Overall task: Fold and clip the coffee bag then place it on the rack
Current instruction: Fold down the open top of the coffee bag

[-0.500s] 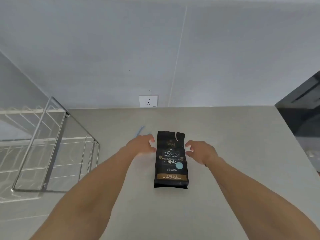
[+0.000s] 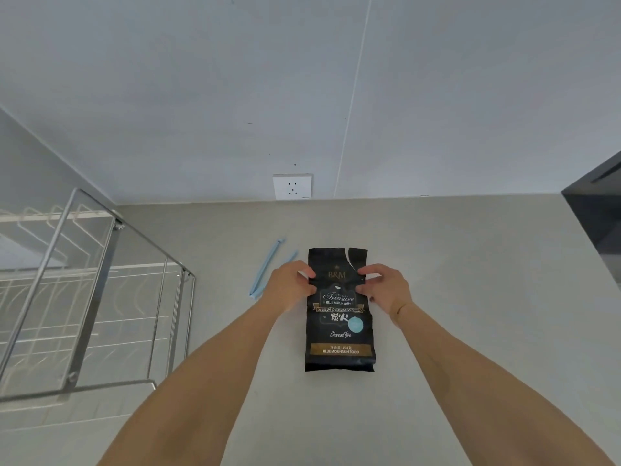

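Note:
A black coffee bag (image 2: 339,327) lies flat on the grey counter (image 2: 470,297), its torn top edge pointing toward the wall. My left hand (image 2: 289,285) pinches the bag's left edge near the top, thumb and fingers on the foil. My right hand (image 2: 383,285) pinches the right edge at the same height. A light blue sealing clip (image 2: 267,267) lies on the counter just left of the bag, partly hidden behind my left hand. The metal wire rack (image 2: 84,297) stands at the left.
A white wall socket (image 2: 292,186) sits on the wall behind the bag. A dark surface (image 2: 598,210) borders the counter's right end. The wall closes off the back of the counter.
Both hands have closed in from beside the bag and taken hold of its upper edges. More of the blue clip shows behind my left hand.

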### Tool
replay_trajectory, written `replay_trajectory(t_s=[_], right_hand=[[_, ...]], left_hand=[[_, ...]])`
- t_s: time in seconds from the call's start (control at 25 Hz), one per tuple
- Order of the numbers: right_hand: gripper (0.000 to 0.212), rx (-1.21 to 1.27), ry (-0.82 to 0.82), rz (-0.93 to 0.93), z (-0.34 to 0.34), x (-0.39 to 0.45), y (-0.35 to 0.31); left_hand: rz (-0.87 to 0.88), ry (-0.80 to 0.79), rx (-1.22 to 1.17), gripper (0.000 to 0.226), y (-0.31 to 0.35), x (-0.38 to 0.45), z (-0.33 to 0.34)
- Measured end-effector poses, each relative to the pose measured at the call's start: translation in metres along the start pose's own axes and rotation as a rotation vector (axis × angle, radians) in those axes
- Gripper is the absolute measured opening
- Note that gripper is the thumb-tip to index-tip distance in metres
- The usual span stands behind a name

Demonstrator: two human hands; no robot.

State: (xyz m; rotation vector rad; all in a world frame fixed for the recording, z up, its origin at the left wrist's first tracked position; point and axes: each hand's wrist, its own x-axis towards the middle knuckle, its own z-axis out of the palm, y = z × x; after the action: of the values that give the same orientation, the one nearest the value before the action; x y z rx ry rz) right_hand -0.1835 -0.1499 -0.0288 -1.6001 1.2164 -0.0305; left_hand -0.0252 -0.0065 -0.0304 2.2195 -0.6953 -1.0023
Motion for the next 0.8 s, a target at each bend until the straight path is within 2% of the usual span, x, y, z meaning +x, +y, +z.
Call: replay_trajectory(t_s=[0.24,0.48,0.64,0.72,0.8], right_hand=[[0.021,0.141,0.061,-0.18,-0.01,-0.052,0.0],[0.023,0.206,0.069,-0.22,-0.02,-0.112,0.008],[0.025,0.172,0.093,-0.268,-0.017,-0.148,0.021],[0.031,0.128,0.12,-0.344,-0.013,-0.166,0.027],[0.027,0.064,0.142,-0.433,-0.007,-0.181,0.035]], left_hand=[[0.098,0.097,-0.184,0.015,0.004,-0.05,-0.008],[0.201,0.129,-0.234,0.017,-0.003,-0.11,-0.011],[0.274,0.153,-0.214,0.022,-0.017,-0.147,-0.012],[0.305,0.175,-0.242,0.028,-0.025,-0.163,-0.013],[0.334,0.198,-0.249,0.032,-0.033,-0.177,-0.012]])
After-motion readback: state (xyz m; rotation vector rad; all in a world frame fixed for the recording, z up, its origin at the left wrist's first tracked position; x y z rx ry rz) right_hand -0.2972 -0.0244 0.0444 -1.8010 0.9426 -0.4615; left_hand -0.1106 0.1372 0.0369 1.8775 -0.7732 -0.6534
